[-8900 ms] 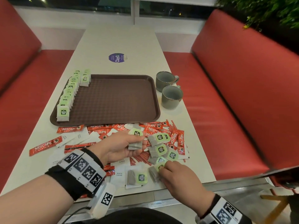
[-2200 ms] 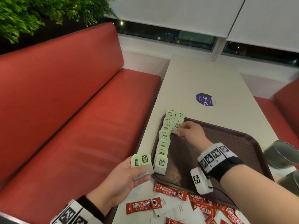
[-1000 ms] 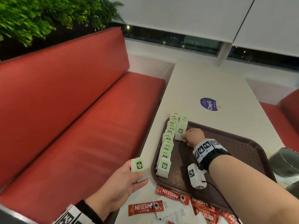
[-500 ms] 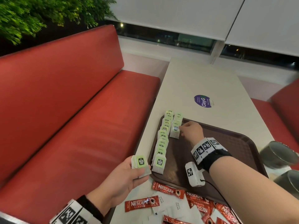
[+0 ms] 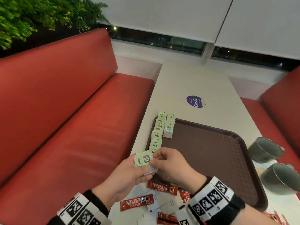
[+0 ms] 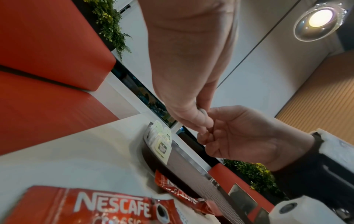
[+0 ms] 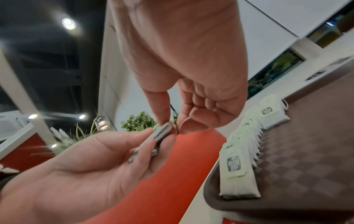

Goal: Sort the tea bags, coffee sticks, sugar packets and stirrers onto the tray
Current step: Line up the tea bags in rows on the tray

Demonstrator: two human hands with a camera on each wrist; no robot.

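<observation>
- Both hands meet at the lower centre of the head view, over the near left corner of the tray (image 5: 211, 153).
- The left hand (image 5: 128, 174) grips a small stack of tea bags (image 5: 145, 159), fingers curled under, thumb on top; green tags face up toward the camera, and the long axis runs from the upper left tag end down to the lower right pouch end.
- The right hand (image 5: 168, 163) pinches the top bag of that stack between thumb and forefinger, at the tag end.
- From the right wrist view the stack is seen edge-on, thin, tilted up to the right.
- On the tray, a long row of tea bags (image 5: 156, 135) lies along the left rim, running from near to far, tags overlapping.
- A short second row (image 5: 168, 127) sits just beside it at the far end, inside the first.
- The rest of the brown tray floor shows bare.
- Below the tray, at the bottom of the frame, red coffee sticks (image 5: 136, 203) and white sugar packets (image 5: 164, 203) lie mixed on the table (image 5: 186, 82).
- Two grey cups (image 5: 266, 151) stand at the right edge, just beside the tray.
- A round purple sticker (image 5: 194, 101) sits further up the pale table.
- Red bench seats (image 5: 65, 111) flank the table; green plants (image 5: 32, 15) fill the upper left, with white blinds over dark windows above.
</observation>
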